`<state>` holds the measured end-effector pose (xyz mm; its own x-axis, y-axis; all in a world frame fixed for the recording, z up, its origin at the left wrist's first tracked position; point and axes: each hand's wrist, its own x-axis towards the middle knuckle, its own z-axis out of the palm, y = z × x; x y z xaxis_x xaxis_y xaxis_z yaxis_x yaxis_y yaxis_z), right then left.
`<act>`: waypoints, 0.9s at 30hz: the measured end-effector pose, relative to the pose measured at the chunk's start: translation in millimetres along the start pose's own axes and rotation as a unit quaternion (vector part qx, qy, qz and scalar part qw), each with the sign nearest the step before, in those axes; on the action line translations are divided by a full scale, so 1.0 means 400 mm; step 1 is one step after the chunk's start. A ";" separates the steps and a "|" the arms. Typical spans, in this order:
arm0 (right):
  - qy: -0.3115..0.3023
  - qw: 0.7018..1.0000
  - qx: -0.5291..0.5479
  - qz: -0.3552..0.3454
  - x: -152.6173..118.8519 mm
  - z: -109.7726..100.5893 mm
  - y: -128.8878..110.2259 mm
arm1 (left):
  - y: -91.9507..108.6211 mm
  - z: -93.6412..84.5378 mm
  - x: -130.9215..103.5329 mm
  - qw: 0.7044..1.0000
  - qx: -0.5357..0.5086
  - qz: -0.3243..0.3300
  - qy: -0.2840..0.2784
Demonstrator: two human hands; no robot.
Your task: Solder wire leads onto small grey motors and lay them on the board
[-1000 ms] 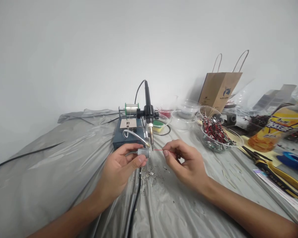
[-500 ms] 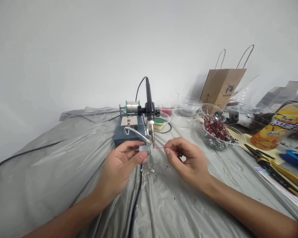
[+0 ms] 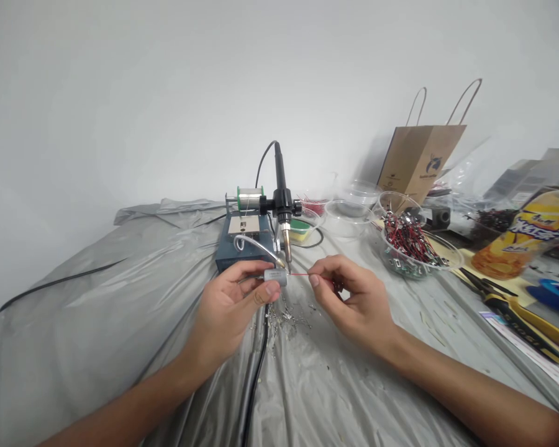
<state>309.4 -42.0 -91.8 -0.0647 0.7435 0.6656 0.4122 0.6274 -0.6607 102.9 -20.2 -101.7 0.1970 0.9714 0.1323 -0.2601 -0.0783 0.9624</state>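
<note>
Between thumb and fingers, my left hand (image 3: 233, 304) grips a small grey cylindrical motor (image 3: 276, 277), lying sideways with its end toward the right. My right hand (image 3: 351, 295) pinches a thin red wire (image 3: 300, 274) that runs across to that end of the motor. Something small and dark is partly hidden in the right palm. Above the joint, a soldering iron (image 3: 283, 202) is clamped upright with its tip pointing down at the wire and motor end. A solder feed tube (image 3: 261, 246) curves from the blue base unit (image 3: 224, 248) to the tip.
A solder spool (image 3: 250, 197) sits on the base unit. Solder scraps (image 3: 284, 315) litter the grey sheet (image 3: 335, 391). To the right are a clear bowl (image 3: 440, 268) of wired small boards, pliers (image 3: 517, 316), blue tape (image 3: 553, 296), a yellow-labelled bottle (image 3: 524, 233) and a paper bag (image 3: 422, 158).
The view has shifted slightly. Both hands hold nearly the same pose, with the motor and red wire still at the iron's tip.
</note>
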 end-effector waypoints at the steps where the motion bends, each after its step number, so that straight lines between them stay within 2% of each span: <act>1: -0.001 1.000 0.001 -0.002 0.001 0.001 0.000 | 0.000 0.001 0.001 1.000 -0.006 -0.001 -0.003; 27: -0.003 1.000 -0.005 -0.014 0.004 0.004 0.001 | 0.001 0.002 -0.003 1.000 -0.018 0.008 -0.022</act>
<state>307.8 -40.3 -91.5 -0.0825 0.7268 0.6819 0.4199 0.6458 -0.6377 103.4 -21.5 -101.1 0.2344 0.9591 0.1586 -0.2976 -0.0845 0.9509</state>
